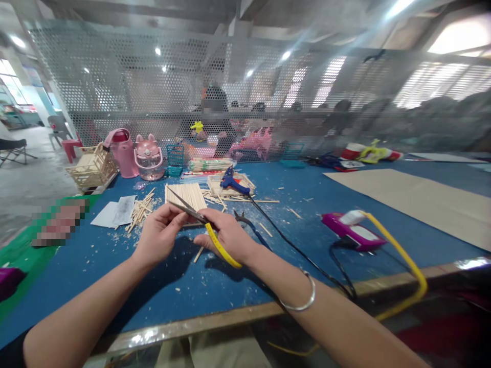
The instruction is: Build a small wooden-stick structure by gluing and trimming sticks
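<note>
My left hand (159, 236) and my right hand (229, 236) meet above the blue table (299, 225), near its front edge. My right hand grips scissors (215, 237) with a yellow handle; the blades point up and left toward my left hand. My left hand's fingers are pinched at the blades on something thin that I cannot make out. A silver bangle (303, 299) circles my right wrist. Behind the hands lies a flat panel of glued wooden sticks (187, 197). Loose stick offcuts (140, 212) lie scattered to the left.
A blue glue gun (232, 182) rests on more sticks, its black cord running to the front edge. A purple-and-white device (351, 230) with a yellow cable lies right. A stick-built house (92, 168), pink jug (123, 151) and pink fan stand back left. Cardboard sheet (414, 202) far right. People sit behind the mesh.
</note>
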`<state>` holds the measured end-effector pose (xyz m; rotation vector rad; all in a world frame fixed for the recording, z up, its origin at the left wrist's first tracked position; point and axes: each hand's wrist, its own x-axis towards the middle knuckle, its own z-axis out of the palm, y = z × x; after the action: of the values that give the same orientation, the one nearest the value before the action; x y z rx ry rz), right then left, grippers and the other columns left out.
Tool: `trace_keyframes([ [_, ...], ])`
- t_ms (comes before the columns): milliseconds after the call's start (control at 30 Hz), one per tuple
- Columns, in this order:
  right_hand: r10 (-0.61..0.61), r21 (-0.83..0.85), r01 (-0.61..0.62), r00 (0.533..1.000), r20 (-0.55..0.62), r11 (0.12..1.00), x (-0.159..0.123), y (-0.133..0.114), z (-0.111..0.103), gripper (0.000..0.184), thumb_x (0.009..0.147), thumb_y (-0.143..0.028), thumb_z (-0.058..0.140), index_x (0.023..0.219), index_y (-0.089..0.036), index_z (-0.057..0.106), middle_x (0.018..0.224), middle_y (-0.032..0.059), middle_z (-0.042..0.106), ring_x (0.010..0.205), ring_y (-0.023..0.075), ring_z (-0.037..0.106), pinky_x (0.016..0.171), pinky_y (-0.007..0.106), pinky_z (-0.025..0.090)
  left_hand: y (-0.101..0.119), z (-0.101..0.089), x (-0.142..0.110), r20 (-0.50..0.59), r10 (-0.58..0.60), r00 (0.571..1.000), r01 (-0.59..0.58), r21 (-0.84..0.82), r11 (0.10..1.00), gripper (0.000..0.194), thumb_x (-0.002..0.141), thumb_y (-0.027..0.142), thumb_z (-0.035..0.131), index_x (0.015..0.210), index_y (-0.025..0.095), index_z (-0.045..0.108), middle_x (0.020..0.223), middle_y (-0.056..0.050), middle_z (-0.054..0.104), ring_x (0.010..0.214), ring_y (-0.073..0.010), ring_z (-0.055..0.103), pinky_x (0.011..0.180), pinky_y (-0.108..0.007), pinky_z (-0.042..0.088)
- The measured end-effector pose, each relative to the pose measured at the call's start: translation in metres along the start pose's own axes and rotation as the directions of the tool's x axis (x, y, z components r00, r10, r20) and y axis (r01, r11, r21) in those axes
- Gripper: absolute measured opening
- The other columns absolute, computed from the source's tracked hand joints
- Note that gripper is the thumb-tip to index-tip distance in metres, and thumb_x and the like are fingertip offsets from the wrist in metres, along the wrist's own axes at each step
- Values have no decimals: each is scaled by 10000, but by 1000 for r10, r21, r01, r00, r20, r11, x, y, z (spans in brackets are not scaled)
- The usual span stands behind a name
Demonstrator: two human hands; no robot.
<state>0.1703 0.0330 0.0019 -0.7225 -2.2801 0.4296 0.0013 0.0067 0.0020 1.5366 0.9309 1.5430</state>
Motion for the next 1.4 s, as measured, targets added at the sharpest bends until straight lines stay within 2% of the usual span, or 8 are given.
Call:
trace_keyframes([
  [133,36,-15,-36,999,21,999,1,0,-2,450,768,-565,528,938,-151,565,821,55,609,731,164,535,665,263,412,-1,1,0,-17,5,1000,-4,39,999,217,736,367,625,705,156,582,672,-22,681,656,-149,640,671,-273,512],
  [300,45,-88,-44,999,7,995,0,1,-4,624,636,-595,646,1066,-158,532,977,94,574,876,219,537,769,330,418,-4,-1,0,-5,42,999,-42,35,999,136,768,291,588,776,157,601,721,-19,680,686,-138,639,686,-266,513],
  [500,24,-127,-23,1000,6,992,0,1,-6,701,572,-595,693,1088,-154,519,960,89,549,879,225,514,781,351,415,-5,-4,0,-2,69,998,-68,139,988,85,765,234,573,756,157,608,694,-16,670,654,-131,628,632,-246,511],
  [933,23,-103,-24,1000,-10,994,0,0,-5,528,662,-573,637,993,-169,560,950,80,618,868,206,566,765,307,429,-3,0,-3,9,24,1000,-24,90,996,115,778,248,566,772,151,628,696,-28,688,666,-148,645,665,-268,525],
  [1067,20,-143,-19,1000,7,990,0,-1,-3,641,591,-584,686,1052,-164,538,978,94,606,876,220,565,757,309,434,-1,1,-3,12,29,1000,-29,40,999,138,778,280,573,778,152,625,740,-34,691,676,-150,642,680,-283,526],
  [1167,12,-116,-10,1000,19,993,1,0,0,481,733,-548,585,1023,-165,554,960,87,625,868,200,574,747,284,425,1,1,-3,26,26,999,-29,90,995,149,781,295,572,779,154,620,729,-32,685,676,-147,634,679,-275,511],
  [1267,87,-120,-87,996,-6,989,4,4,-3,381,786,-519,536,916,-164,583,780,41,633,691,154,565,619,238,403,2,1,-3,66,-3,998,-7,154,988,163,802,305,548,798,154,607,705,-29,668,677,-141,619,673,-266,489],
  [1400,289,-180,-305,951,-111,935,6,15,-31,444,682,-499,649,969,-175,553,668,-8,589,569,131,504,530,229,371,3,2,-3,119,-2,993,-27,243,970,215,851,271,458,995,170,581,698,-8,636,697,-124,592,711,-267,458],
])
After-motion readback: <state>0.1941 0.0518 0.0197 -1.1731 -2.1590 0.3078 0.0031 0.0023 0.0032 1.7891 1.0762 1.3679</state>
